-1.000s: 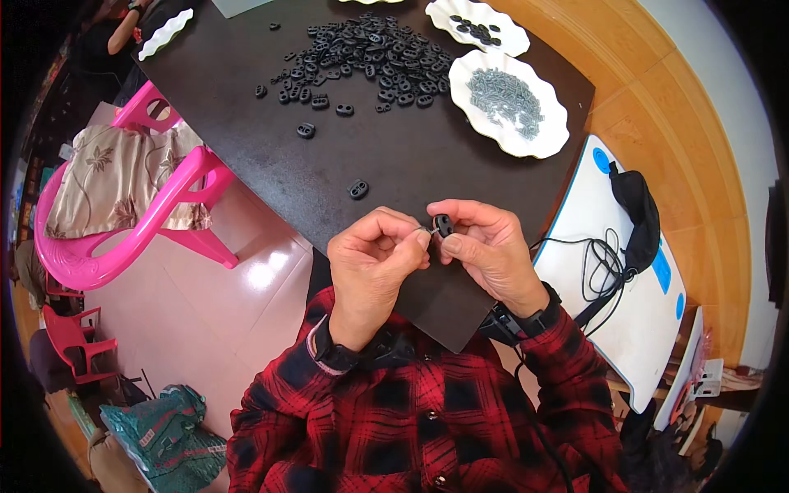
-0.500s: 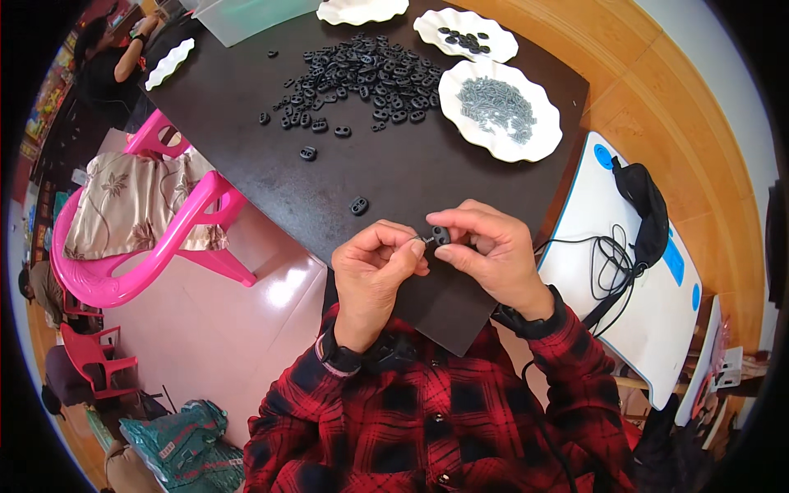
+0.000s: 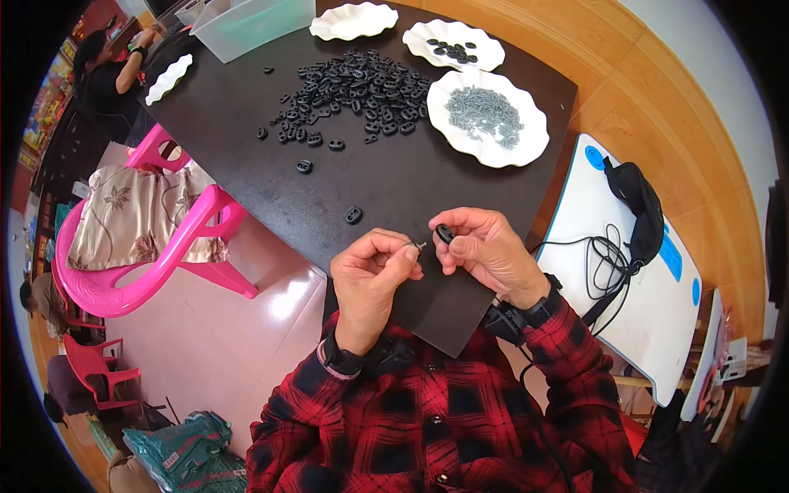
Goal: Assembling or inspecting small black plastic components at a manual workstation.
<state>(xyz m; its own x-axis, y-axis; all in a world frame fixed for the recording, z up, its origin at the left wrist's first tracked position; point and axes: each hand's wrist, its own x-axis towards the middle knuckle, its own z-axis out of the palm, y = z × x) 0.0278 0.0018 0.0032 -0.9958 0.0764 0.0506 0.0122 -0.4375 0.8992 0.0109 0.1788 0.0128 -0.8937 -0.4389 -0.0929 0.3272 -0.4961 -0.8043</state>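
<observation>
Over the near corner of the dark table, my left hand (image 3: 367,275) pinches a small metal spring (image 3: 422,245), whose end sticks out past the thumb and forefinger. Whether a black part is also inside that pinch is hidden. My right hand (image 3: 499,253) grips a black two-hole cord lock piece (image 3: 445,233) between thumb and fingers, a short gap from the spring. On the table just beyond my left hand lies a single cord lock (image 3: 353,215). Farther back spreads a heap of black cord lock pieces (image 3: 362,86), with another loose cord lock (image 3: 304,166) in front.
A scalloped white plate (image 3: 532,148) holds many small springs; a second plate (image 3: 417,37) behind it carries black parts. Another white plate (image 3: 353,22) and a clear bin (image 3: 255,33) stand at the back. A pink chair (image 3: 123,300) is left, a white board with cables (image 3: 575,214) right.
My right hand has drawn the cord lock piece slightly away from the spring and tilted it. The spring's end now shows more clearly. The whole view has shifted a little.
</observation>
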